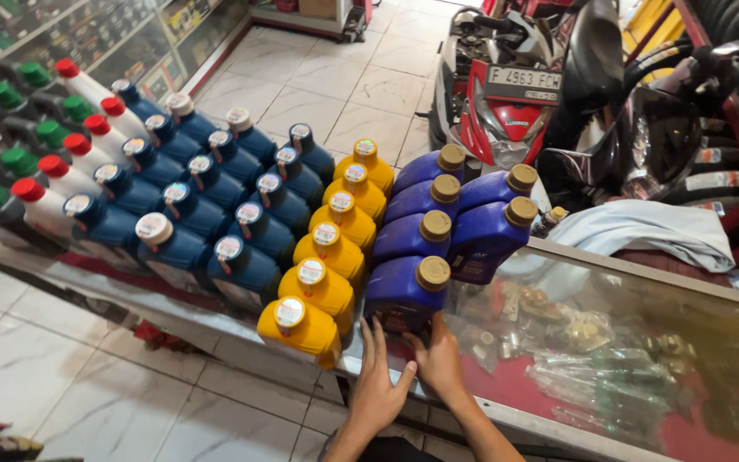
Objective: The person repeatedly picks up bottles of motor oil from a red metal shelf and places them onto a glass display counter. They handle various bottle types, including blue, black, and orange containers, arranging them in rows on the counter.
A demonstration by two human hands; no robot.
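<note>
both hands, left hand and right hand, rest open against the near purple oil bottle at the glass counter edge; yellow bottles just beside it, red motorbike on pale floor tiles beyond

Front purple bottle base hidden behind both hands; forearms cut off below.

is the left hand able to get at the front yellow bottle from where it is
Probably yes. The left hand rests at the counter edge just right of the front yellow bottle, and nothing lies between them. The right hand is at the front purple bottle, out of the way.
</note>
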